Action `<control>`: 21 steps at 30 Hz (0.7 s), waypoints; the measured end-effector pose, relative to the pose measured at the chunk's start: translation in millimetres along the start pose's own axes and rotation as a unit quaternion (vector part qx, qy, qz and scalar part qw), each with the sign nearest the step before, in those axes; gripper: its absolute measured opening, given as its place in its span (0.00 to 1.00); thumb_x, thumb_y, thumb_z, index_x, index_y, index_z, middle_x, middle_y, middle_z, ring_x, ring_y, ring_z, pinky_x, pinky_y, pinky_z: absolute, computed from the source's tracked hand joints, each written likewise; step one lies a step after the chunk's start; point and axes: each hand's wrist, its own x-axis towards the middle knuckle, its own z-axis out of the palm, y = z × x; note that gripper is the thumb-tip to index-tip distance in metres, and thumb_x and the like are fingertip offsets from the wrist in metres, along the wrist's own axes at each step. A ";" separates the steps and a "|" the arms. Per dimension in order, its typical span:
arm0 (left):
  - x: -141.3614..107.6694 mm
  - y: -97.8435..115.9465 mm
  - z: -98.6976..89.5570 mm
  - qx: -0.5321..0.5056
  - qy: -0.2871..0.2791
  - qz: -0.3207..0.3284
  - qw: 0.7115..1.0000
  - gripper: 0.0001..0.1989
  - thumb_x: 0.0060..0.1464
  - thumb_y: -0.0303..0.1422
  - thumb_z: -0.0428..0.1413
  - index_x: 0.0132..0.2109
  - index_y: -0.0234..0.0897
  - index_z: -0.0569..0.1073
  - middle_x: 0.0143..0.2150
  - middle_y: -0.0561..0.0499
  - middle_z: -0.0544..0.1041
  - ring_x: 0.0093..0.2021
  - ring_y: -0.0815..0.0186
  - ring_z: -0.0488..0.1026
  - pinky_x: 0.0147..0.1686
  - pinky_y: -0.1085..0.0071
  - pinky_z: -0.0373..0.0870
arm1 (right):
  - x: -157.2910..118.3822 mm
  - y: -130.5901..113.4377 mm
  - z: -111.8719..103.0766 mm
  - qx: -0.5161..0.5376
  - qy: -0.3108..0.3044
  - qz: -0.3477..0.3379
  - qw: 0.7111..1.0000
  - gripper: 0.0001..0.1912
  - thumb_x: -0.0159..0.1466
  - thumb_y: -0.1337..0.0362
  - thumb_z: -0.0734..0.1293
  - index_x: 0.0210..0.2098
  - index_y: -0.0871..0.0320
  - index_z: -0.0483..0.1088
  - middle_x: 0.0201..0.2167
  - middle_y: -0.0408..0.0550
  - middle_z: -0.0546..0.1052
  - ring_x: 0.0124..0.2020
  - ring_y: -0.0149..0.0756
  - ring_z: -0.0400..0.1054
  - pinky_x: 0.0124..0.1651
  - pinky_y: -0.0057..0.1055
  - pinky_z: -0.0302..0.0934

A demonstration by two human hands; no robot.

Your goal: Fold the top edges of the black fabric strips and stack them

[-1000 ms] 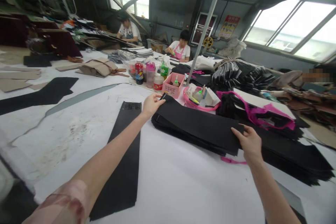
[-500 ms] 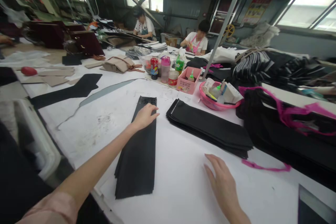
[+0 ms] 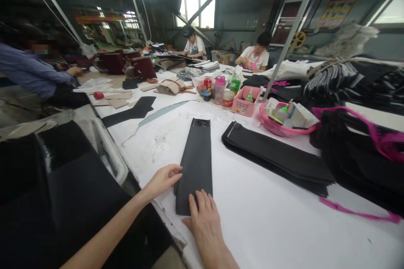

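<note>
A narrow stack of long black strips (image 3: pixel 197 155) lies lengthwise in front of me on the white table, with a glossy dark patch at its far end. My left hand (image 3: pixel 164 180) is at the stack's left edge, fingers loosely bent and apart, the tips at or against the side. Across the near end rests my right hand (image 3: pixel 205 218), its fingers stretched flat on the top strip and its thumb by the near edge. Neither hand has anything lifted. A second, thicker stack of black strips (image 3: pixel 274 155) lies to the right, apart from both hands.
Behind the stacks stand a pink box (image 3: pixel 246 103), a pink basket (image 3: pixel 285 126) with bottles, and a clear pink-lidded bottle (image 3: pixel 219 91). Black pieces with pink ties (image 3: pixel 362 155) pile up at right. A white-rimmed bin (image 3: pixel 118 168) stands left. Several co-workers sit around.
My left hand has drawn back from the far end of the strips to their left side. My right hand has moved left from the bare table onto the near end. The view has turned left.
</note>
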 end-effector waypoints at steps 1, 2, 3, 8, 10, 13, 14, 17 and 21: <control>-3.7 1.8 1.6 -0.029 -0.005 -0.013 0.999 0.21 0.50 0.45 0.55 0.45 0.34 0.73 0.39 0.45 0.77 0.35 0.61 0.75 0.33 0.66 0.73 | 0.4 -1.5 2.1 -0.012 0.009 0.003 1.000 0.32 0.49 0.57 0.76 0.49 0.65 0.70 0.47 0.66 0.74 0.50 0.60 0.68 0.50 0.54 0.63; -6.9 4.1 2.5 -0.056 -0.009 -0.026 0.998 0.23 0.50 0.47 0.55 0.46 0.33 0.72 0.39 0.45 0.77 0.35 0.61 0.76 0.32 0.67 0.73 | 0.6 -2.3 2.7 -0.024 0.015 -0.001 1.000 0.28 0.51 0.59 0.75 0.49 0.65 0.70 0.46 0.66 0.75 0.49 0.60 0.68 0.49 0.54 0.63; -9.7 6.6 2.7 -0.081 -0.010 -0.037 0.996 0.24 0.51 0.48 0.54 0.47 0.33 0.72 0.39 0.44 0.78 0.36 0.61 0.76 0.32 0.67 0.73 | 0.7 -2.5 2.3 -0.034 0.020 -0.007 0.999 0.24 0.54 0.62 0.73 0.48 0.64 0.70 0.46 0.66 0.75 0.49 0.59 0.69 0.49 0.54 0.64; -16.7 14.4 -0.2 -0.148 -0.005 -0.064 0.987 0.27 0.50 0.49 0.56 0.48 0.31 0.71 0.42 0.42 0.78 0.39 0.60 0.77 0.36 0.66 0.75 | -2.4 -1.0 -1.1 -0.035 0.053 -0.011 0.998 0.15 0.59 0.67 0.66 0.46 0.61 0.71 0.47 0.61 0.75 0.51 0.53 0.68 0.51 0.50 0.64; -16.2 12.7 0.2 -0.151 -0.003 -0.062 0.987 0.27 0.49 0.49 0.56 0.47 0.31 0.71 0.43 0.41 0.78 0.40 0.60 0.77 0.36 0.66 0.75 | -3.6 -0.8 -3.0 -0.018 0.055 -0.008 0.998 0.13 0.59 0.67 0.66 0.44 0.59 0.72 0.48 0.59 0.75 0.52 0.53 0.67 0.52 0.50 0.63; -14.4 6.3 2.1 -0.136 0.007 -0.050 0.989 0.26 0.50 0.49 0.56 0.47 0.31 0.71 0.42 0.41 0.78 0.39 0.58 0.77 0.34 0.65 0.75 | -2.0 -0.5 -12.7 0.035 0.067 0.010 0.997 0.10 0.61 0.71 0.62 0.39 0.55 0.71 0.44 0.52 0.76 0.53 0.49 0.66 0.54 0.47 0.61; -14.3 4.3 2.6 -0.125 0.015 -0.041 0.991 0.25 0.50 0.48 0.55 0.47 0.31 0.71 0.41 0.42 0.78 0.39 0.58 0.77 0.34 0.64 0.75 | -0.5 0.1 -17.8 0.067 0.068 0.037 0.995 0.10 0.63 0.71 0.60 0.39 0.55 0.71 0.41 0.51 0.77 0.51 0.46 0.68 0.52 0.44 0.62; -18.1 3.2 3.2 -0.067 0.060 -0.002 0.996 0.20 0.53 0.45 0.54 0.45 0.34 0.72 0.42 0.44 0.76 0.41 0.57 0.75 0.41 0.60 0.73 | 5.1 4.3 -32.7 0.181 0.058 0.179 0.965 0.09 0.67 0.65 0.57 0.35 0.57 0.67 0.27 0.45 0.74 0.31 0.36 0.72 0.35 0.30 0.65; -30.6 16.2 7.5 0.051 0.105 0.087 0.989 0.11 0.57 0.38 0.51 0.44 0.41 0.73 0.44 0.46 0.73 0.47 0.56 0.70 0.51 0.56 0.65 | 10.7 12.4 -39.5 0.234 0.066 0.258 0.935 0.13 0.68 0.58 0.56 0.30 0.56 0.62 0.19 0.38 0.67 0.19 0.30 0.63 0.23 0.24 0.56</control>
